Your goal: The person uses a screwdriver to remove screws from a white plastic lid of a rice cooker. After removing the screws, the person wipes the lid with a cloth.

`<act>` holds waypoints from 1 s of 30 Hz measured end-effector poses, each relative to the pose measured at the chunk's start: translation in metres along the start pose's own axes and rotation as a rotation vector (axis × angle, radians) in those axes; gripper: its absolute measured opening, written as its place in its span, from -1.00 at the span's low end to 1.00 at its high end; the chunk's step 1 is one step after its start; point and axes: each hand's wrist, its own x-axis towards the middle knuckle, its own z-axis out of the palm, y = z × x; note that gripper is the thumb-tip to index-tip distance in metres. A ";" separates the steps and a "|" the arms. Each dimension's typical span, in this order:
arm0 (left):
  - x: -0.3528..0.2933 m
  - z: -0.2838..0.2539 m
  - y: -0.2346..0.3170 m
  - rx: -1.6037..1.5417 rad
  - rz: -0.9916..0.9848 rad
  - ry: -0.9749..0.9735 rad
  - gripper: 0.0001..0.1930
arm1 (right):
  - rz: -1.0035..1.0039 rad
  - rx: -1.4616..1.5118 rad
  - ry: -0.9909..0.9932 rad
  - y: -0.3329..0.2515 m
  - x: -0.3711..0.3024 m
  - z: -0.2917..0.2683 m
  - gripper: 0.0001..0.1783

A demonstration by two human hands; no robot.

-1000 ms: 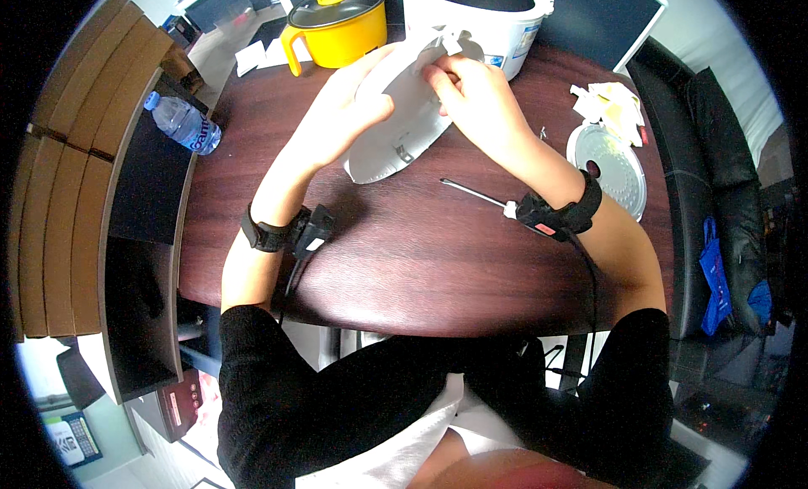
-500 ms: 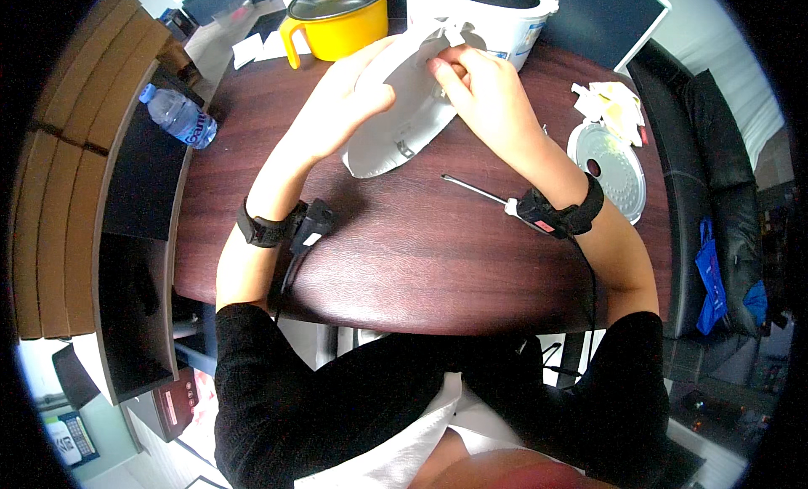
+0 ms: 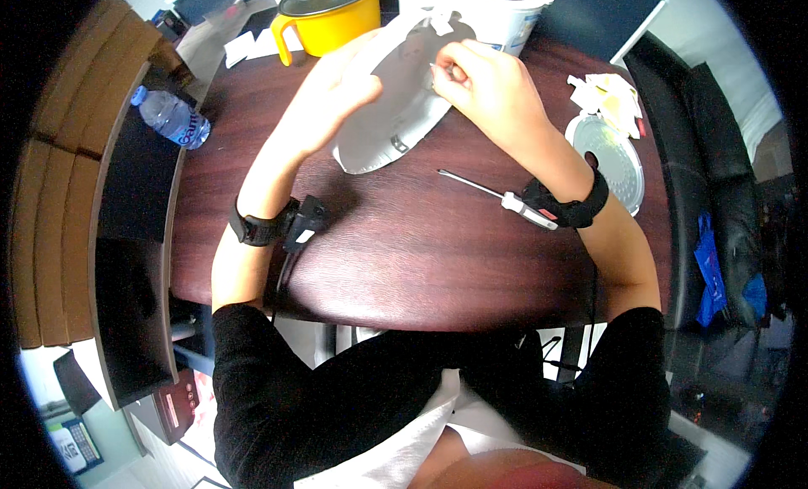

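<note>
Dark wood counter (image 3: 404, 262), rounded near edge. Both hands work at its far middle on a grey metal plate (image 3: 396, 123), oval, tilted up off the surface with its lower rim resting on the counter. Left hand (image 3: 337, 89) lies against the plate's left side, fingers loosely spread and bracing it. Right hand (image 3: 484, 89) is curled tight at the plate's upper right edge, fingertips pinched on something too small to tell. A screwdriver (image 3: 497, 199) lies flat just nearer than the plate, its handle passing under the right wrist. Far edge: yellow lidded pot (image 3: 328, 18) with handle, lid on, contents hidden; beside it a white round appliance (image 3: 488, 13), partly behind the hands. Right edge: perforated round metal disc (image 3: 610, 156), with scraps of pale paper (image 3: 606, 93) beyond it. Far left corner: clear water bottle (image 3: 172, 119) lying on its side, blue cap.
</note>
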 end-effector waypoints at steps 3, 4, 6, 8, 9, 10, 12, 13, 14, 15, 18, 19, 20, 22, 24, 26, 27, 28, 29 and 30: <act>-0.004 -0.005 -0.006 -0.015 -0.024 0.019 -0.31 | 0.162 0.013 -0.306 0.015 -0.021 -0.019 -0.87; -0.007 -0.004 -0.001 -0.003 -0.094 0.041 -0.32 | 0.229 0.039 -0.429 0.025 -0.029 -0.027 -0.85; -0.008 -0.001 0.004 0.023 -0.094 0.077 -0.34 | 0.302 0.037 -0.574 0.042 -0.048 -0.042 -0.84; -0.006 0.001 0.005 0.011 -0.100 0.057 -0.36 | 0.298 -0.056 -0.640 0.067 -0.078 -0.053 -0.83; -0.006 0.001 0.004 0.012 -0.100 0.066 -0.36 | 0.322 -0.089 -0.665 0.072 -0.086 -0.058 -0.81; -0.006 0.002 0.003 0.014 -0.101 0.077 -0.35 | 0.345 -0.123 -0.691 0.076 -0.092 -0.061 -0.79; -0.007 0.004 0.005 0.021 -0.141 0.101 -0.34 | 0.524 -0.116 -0.771 0.078 -0.099 -0.070 -0.80; -0.006 0.004 0.006 0.027 -0.159 0.112 -0.34 | 0.624 -0.091 -0.787 0.079 -0.100 -0.072 -0.80; -0.006 0.004 0.005 0.035 -0.159 0.113 -0.34 | 0.723 -0.065 -0.801 0.081 -0.101 -0.074 -0.80; -0.006 0.003 0.004 0.045 -0.159 0.111 -0.34 | 0.650 -0.140 -0.738 0.088 -0.107 -0.075 -0.79; -0.005 0.004 0.005 0.035 -0.154 0.112 -0.35 | 0.505 -0.278 -0.618 0.111 -0.117 -0.072 -0.78; -0.005 0.005 0.005 0.025 -0.153 0.114 -0.35 | 0.508 -0.274 -0.625 0.114 -0.116 -0.071 -0.77; -0.005 0.005 0.006 0.019 -0.163 0.109 -0.35 | 0.511 -0.270 -0.632 0.116 -0.115 -0.070 -0.76; -0.005 0.004 0.008 0.007 -0.182 0.099 -0.35 | 0.472 -0.293 -0.641 0.119 -0.114 -0.062 -0.75; -0.005 0.004 0.005 0.021 -0.174 0.109 -0.35 | 0.460 -0.312 -0.663 0.122 -0.112 -0.053 -0.75; -0.005 0.003 0.002 0.017 -0.165 0.108 -0.35 | 0.476 -0.327 -0.698 0.127 -0.110 -0.045 -0.76; -0.006 0.002 -0.001 0.005 -0.163 0.107 -0.35 | 0.467 -0.338 -0.694 0.131 -0.110 -0.042 -0.78; -0.006 0.001 -0.002 -0.007 -0.160 0.105 -0.36 | 0.460 -0.350 -0.689 0.134 -0.110 -0.040 -0.79; -0.005 0.001 -0.003 -0.016 -0.149 0.101 -0.36 | 0.452 -0.363 -0.685 0.136 -0.111 -0.038 -0.80; -0.006 0.001 -0.002 -0.018 -0.144 0.106 -0.36 | 0.442 -0.286 -0.633 0.134 -0.108 -0.038 -0.81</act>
